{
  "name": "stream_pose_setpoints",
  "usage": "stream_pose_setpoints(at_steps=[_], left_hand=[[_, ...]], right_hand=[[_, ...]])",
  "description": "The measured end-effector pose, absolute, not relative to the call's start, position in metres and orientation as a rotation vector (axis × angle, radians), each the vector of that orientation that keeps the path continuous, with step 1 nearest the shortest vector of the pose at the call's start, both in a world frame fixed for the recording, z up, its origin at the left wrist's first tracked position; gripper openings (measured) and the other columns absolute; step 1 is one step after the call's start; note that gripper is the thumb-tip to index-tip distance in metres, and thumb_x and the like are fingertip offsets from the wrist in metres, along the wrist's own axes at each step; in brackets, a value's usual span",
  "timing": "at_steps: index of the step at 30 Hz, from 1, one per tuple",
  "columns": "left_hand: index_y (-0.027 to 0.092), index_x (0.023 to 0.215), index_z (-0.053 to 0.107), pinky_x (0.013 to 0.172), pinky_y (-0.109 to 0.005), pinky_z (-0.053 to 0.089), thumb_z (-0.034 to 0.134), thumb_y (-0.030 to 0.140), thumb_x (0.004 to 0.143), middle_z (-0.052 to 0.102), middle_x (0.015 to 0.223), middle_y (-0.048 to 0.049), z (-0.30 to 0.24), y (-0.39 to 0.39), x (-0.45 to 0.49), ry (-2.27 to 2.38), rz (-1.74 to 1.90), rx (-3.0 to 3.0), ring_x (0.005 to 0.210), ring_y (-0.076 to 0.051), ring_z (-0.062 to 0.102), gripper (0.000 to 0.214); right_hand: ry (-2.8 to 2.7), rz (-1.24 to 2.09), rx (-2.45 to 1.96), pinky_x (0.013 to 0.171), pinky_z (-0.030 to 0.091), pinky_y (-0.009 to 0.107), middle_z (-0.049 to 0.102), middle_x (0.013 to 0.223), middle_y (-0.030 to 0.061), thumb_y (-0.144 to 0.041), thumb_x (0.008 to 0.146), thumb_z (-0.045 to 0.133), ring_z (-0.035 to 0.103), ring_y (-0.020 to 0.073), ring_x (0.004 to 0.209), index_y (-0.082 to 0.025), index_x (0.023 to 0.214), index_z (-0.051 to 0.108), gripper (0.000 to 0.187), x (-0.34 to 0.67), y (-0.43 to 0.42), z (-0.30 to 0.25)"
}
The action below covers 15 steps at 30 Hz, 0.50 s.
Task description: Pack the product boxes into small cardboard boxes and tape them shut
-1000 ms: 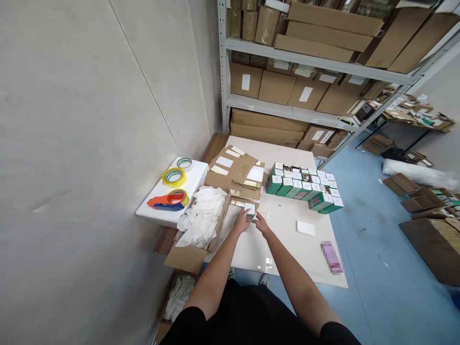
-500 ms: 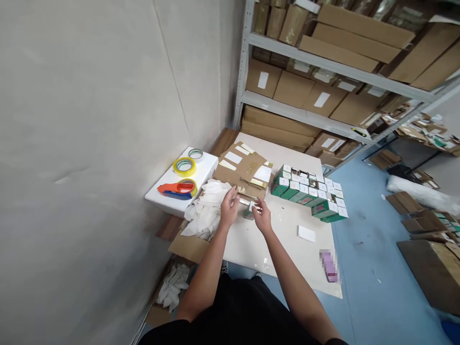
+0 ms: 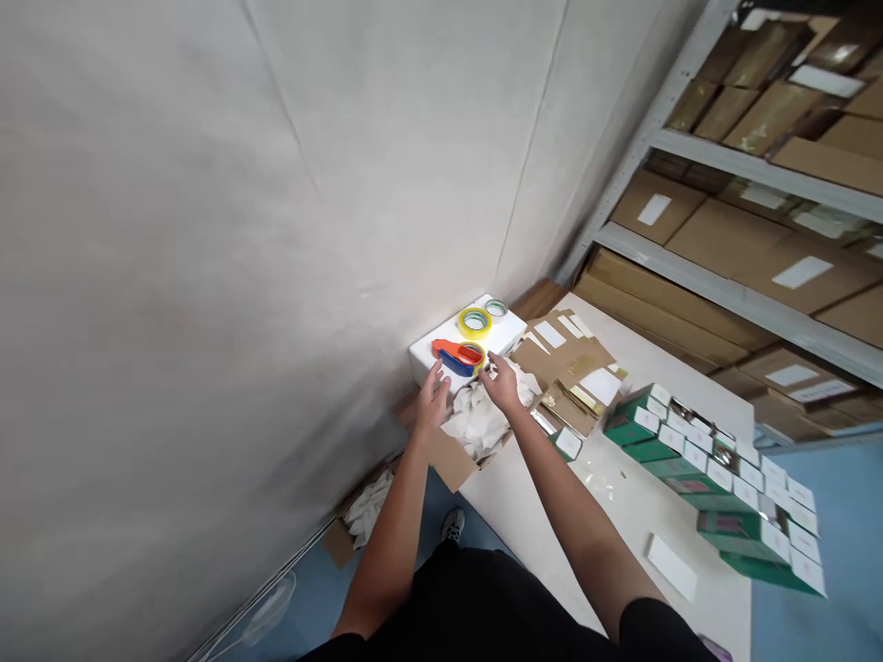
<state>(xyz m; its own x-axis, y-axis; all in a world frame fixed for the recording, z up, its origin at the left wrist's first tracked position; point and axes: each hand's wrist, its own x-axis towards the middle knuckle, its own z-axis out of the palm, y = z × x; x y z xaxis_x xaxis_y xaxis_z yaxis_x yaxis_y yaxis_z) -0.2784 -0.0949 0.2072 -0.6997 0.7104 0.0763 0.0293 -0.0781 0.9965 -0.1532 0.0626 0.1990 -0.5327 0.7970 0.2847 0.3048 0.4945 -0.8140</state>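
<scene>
A red and blue tape dispenser (image 3: 453, 360) with a yellow roll lies on a white foam block (image 3: 507, 331). My left hand (image 3: 433, 395) is at its near left side, fingers apart and holding nothing. My right hand (image 3: 502, 384) is at the dispenser's right end, open, over crumpled white paper (image 3: 475, 423) in an open carton (image 3: 452, 457). Whether the fingertips touch the dispenser I cannot tell. A small green and white box (image 3: 568, 445) stands on the table behind my right forearm.
A yellow tape roll (image 3: 475, 322) and a clear one (image 3: 496, 309) lie farther back on the block. Flattened cardboard (image 3: 572, 354), rows of green boxes (image 3: 717, 478) and a white card (image 3: 671, 566) are on the table (image 3: 538, 515). Shelves of cartons (image 3: 731, 244) stand behind; a wall is at left.
My view has turned left. Both hands have moved from around the small green and white box to the tape dispenser, leaving the box on the table.
</scene>
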Motion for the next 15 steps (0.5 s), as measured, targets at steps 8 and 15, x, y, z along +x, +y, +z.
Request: stream_pose_setpoints(at_steps=[8, 15], left_hand=[[0.026, 0.144, 0.059, 0.111, -0.041, 0.049, 0.060, 0.057, 0.096, 0.058, 0.151, -0.0108, 0.218, -0.152, -0.309, 1.877, 1.913, 0.669, 0.136, -0.029, 0.058, 0.056], [0.025, 0.135, 0.065, 0.109, -0.042, 0.050, 0.062, 0.055, 0.096, 0.063, 0.145, -0.0122, 0.223, -0.154, -0.313, 1.884, 2.057, 0.596, 0.131, -0.028, 0.061, 0.050]], right_hand=[[-2.727, 0.599, -1.168, 0.102, 0.047, 0.041, 0.073, 0.117, 0.0179, -0.023, 0.089, 0.067, 0.066, 0.0321, 0.113, -0.010, 0.115, 0.069, 0.030, -0.241, 0.057, 0.209], [-2.657, 0.330, -1.131, 0.098, 0.044, 0.037, 0.071, 0.118, 0.0180, -0.021, 0.093, 0.062, 0.063, 0.0298, 0.111, -0.012, 0.109, 0.067, 0.019, -0.217, 0.058, 0.216]])
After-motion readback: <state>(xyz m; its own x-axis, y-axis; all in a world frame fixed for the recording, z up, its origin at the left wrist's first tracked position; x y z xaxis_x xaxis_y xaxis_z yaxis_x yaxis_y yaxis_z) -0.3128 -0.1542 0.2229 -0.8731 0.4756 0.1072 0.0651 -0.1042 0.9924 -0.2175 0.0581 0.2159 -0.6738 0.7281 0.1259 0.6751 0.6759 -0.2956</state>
